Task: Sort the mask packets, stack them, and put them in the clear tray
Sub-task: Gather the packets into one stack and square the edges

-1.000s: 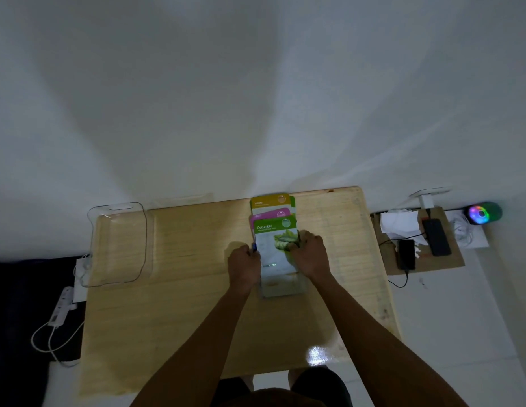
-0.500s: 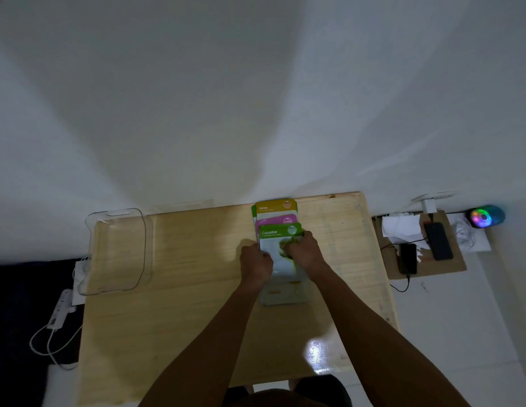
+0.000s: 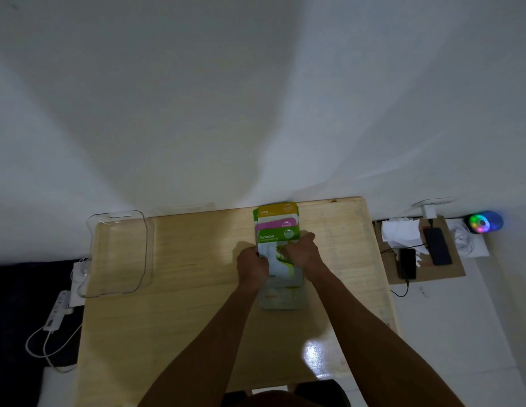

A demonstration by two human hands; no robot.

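Mask packets lie overlapped in a row at the middle back of the wooden table: a yellow Honey packet farthest, a pink packet under it in the row, and a green Cucumber packet on top nearest me. More pale packets stick out below my hands. My left hand grips the Cucumber packet's left edge. My right hand holds its right side, fingers curled over the front. The clear tray stands empty at the table's back left.
A white wall rises right behind the table. Right of the table a brown board carries two phones, papers and cables, with a glowing coloured lamp behind. A white power strip and cords lie on the floor at the left.
Both hands have slid a little away from me along the Cucumber packet, closing in on it. The camera view has shifted slightly; the tray has not moved.
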